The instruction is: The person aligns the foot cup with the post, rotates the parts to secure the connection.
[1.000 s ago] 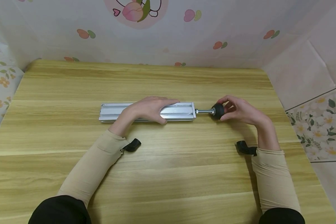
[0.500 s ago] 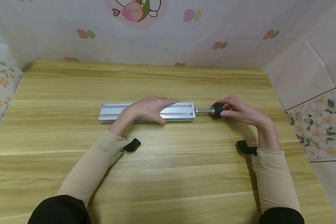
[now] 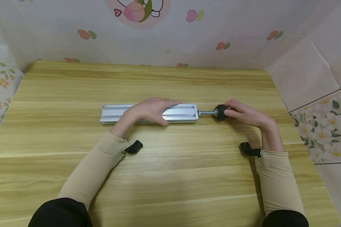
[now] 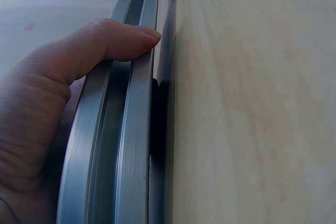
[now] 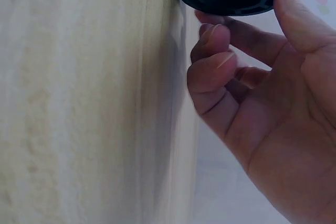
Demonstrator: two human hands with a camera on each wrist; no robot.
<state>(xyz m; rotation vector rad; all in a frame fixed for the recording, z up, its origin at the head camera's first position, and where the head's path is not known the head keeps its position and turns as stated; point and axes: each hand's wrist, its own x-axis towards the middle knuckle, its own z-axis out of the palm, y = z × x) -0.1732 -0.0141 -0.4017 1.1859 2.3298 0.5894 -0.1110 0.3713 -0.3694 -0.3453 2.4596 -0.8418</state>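
Note:
An aluminium profile [image 3: 113,114] lies lengthwise on the table. My left hand [image 3: 149,109] grips across its middle, with the thumb over the near edge and the fingers over the far one. In the left wrist view the thumb [image 4: 113,40] lies across the slotted side. From the profile's right end a threaded rod [image 3: 206,113] sticks out, ending in a black levelling foot [image 3: 219,113]. My right hand [image 3: 250,116] pinches that foot from the right. In the right wrist view the foot's hollow underside [image 5: 231,3] faces me, thumb on its rim, the other fingers curled below.
The wood-grain table [image 3: 170,176] stretches around the profile. Behind it hangs a patterned white cloth [image 3: 164,41]. Black wrist mounts [image 3: 134,147] jut from both sleeves, close over the table.
My right thumb has shifted up and round the foot's side, and the fingers have turned with it. The left hand and the profile stay in place.

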